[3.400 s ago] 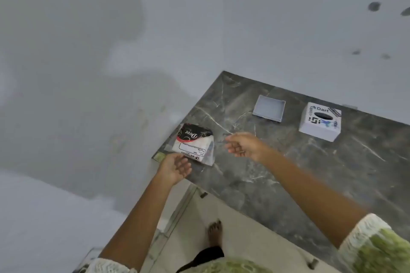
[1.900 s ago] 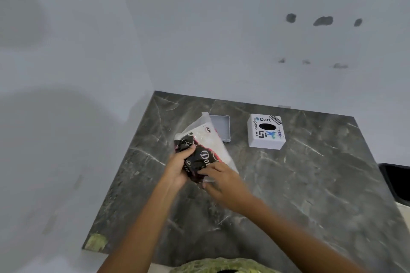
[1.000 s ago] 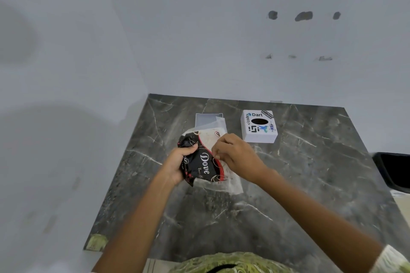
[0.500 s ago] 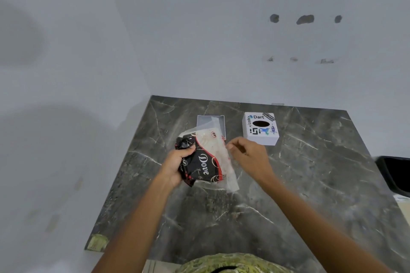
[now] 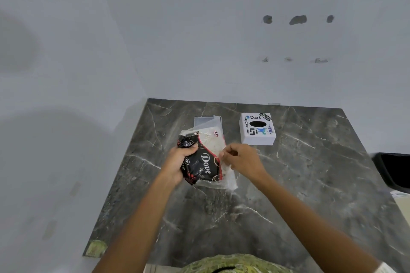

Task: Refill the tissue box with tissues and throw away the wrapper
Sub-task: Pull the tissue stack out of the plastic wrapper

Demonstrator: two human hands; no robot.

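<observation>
Both arms reach in from the bottom of the frame and meet at the middle, over a dark marbled counter. The left hand is clenched around the black, printed end of a tissue pack, thumb on top, holding it lifted a little above the stone. The pack's wrapper is black with red trim and white lettering on the near part, clear plastic on the far part, with white tissues showing through it. The right hand sits just to the right of the pack, its fingertips pinched together on the clear plastic edge at the pack's right side; how much film they actually hold is hard to make out.

Above the pack, toward the middle of the frame, a shallow pale tray lies flat on the counter, partly covered by the pack's far end. To the right of the tray stands the white tissue box, upright, its oval slot dark, stickers around the slot. It is apart from both hands.

At the right edge of the frame a black bin shows beside the counter. A plain pale wall with a few dark marks fills the upper half.
</observation>
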